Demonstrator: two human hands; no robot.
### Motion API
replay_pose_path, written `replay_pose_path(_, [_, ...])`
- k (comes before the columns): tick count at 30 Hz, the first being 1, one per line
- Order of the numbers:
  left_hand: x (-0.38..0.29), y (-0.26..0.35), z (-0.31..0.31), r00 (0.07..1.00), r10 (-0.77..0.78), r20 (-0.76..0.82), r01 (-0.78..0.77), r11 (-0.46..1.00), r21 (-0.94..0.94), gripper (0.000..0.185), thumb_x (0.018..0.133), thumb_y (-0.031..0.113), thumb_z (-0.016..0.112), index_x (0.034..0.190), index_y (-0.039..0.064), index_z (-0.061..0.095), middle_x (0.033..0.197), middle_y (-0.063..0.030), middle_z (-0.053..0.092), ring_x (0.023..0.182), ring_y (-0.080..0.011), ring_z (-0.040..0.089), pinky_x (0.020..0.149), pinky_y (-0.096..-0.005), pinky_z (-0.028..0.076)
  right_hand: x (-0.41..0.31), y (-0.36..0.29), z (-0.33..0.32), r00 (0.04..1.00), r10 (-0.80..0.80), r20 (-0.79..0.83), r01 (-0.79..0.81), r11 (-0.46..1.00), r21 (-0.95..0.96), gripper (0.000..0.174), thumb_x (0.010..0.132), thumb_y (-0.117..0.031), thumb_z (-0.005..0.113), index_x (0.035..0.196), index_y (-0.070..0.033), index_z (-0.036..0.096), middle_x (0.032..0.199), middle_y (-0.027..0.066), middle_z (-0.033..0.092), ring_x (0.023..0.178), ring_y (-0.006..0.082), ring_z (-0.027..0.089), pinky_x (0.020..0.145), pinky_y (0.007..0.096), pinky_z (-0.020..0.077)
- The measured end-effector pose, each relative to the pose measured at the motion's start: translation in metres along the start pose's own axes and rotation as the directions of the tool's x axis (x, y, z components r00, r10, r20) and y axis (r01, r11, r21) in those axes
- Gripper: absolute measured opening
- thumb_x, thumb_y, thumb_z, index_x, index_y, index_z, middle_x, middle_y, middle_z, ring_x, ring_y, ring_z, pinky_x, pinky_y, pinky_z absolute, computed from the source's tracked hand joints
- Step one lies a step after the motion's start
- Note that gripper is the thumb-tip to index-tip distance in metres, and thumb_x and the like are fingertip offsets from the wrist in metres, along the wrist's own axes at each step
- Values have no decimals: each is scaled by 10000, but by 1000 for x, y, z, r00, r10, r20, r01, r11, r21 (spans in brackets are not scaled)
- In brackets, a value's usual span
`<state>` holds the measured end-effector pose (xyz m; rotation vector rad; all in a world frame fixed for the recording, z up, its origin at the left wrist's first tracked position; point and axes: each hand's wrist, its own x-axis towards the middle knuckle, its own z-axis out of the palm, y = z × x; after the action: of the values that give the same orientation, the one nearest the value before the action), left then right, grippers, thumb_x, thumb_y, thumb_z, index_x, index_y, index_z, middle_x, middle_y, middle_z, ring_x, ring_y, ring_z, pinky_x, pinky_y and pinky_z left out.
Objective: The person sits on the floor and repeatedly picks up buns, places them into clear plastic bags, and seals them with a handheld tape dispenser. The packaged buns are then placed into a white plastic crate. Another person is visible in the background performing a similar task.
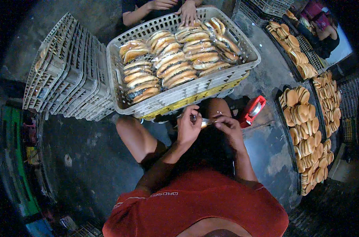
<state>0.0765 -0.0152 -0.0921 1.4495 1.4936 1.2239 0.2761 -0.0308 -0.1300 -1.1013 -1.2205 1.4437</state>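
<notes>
My left hand [189, 126] grips a clear plastic bag [206, 121], and a bread-coloured item, mostly hidden by the fingers, shows inside it. The bag's gathered end runs to my right hand [230, 128], which pinches it between thumb and fingers. Both hands are above my lap, just short of the near side of a pale plastic crate [164, 104]. Bagged filled buns [179, 66] lie in rows inside this crate, dark filling showing at their edges. Right of my right hand, a red tape dispenser [253, 111] carries a roll of clear tape.
Another person's hand [187, 13] reaches over the crate's far rim onto the buns. A tall stack of crates [70, 74] stands at the left. Dark trays of unwrapped buns [304, 130] line the right side. Another person [324, 32] is at the far right.
</notes>
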Motion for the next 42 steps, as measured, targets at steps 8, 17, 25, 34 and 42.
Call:
replay_pose_path(8, [0,-10,-20,999,-37,-32,32,988,-154,267,807,26,680,1052,33,574,895,-55,642,793,-122,605,695,-265,488,14,-39,66,971,-235,-45,209,923,-325,191,837,-127,709,977,-10,652,1035,95,630,1012,198,587,882,306,456])
replay_pose_path(17, [35,38,-42,994,-52,92,67,984,-164,502,810,215,777,1189,-14,540,1065,-107,618,964,-153,570,826,-300,483,32,-68,63,888,-332,-319,86,801,-593,471,766,-111,739,1187,-15,551,1057,102,600,1004,224,568,907,354,441])
replay_pose_path(25, [213,54,-90,832,538,133,-552,782,291,218,759,70,701,975,47,686,1019,-173,665,953,-262,646,837,-389,516,38,-63,-45,759,-168,-629,118,986,-121,628,870,-123,687,1400,-10,369,1240,140,548,1087,235,567,931,333,466])
replay_pose_path(34, [365,-110,-260,944,301,133,-251,396,883,211,830,255,657,940,78,686,926,-108,701,825,-245,679,696,-369,512,-5,96,-282,277,-277,-920,-128,939,-321,497,840,-182,738,1230,-37,467,1038,110,603,876,199,608,691,320,512])
replay_pose_path(42, [245,31,-217,938,221,-266,-292,919,-265,53,912,120,558,937,72,551,839,-7,557,752,-85,516,669,-232,416,21,68,-219,386,-561,-732,-758,260,-598,466,869,-349,672,1225,-63,582,1069,160,637,1005,289,613,794,408,517])
